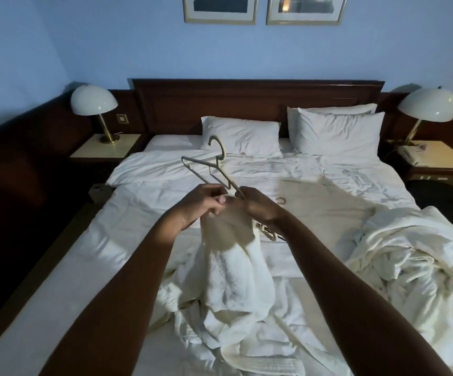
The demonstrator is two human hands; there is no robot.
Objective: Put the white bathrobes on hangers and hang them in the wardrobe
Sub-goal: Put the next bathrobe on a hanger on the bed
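A white bathrobe (228, 270) hangs from my two hands over the middle of the bed, its lower part heaped on the sheet. A pale hanger (211, 166) sticks up and away from my hands, hook uppermost. My left hand (202, 203) pinches the robe's top edge beside the hanger's arm. My right hand (258, 206) grips the hanger's near end together with the robe fabric. A second white bathrobe (410, 256) lies crumpled at the right. Another hanger (267, 230) lies on the bed under my right wrist.
The bed (127, 229) has white sheets, pillows (336, 131) and a dark wooden headboard (247, 101). Domed lamps (93, 100) stand on both bedside tables (105, 150). A phone (407, 151) sits on the right table. No wardrobe is in view.
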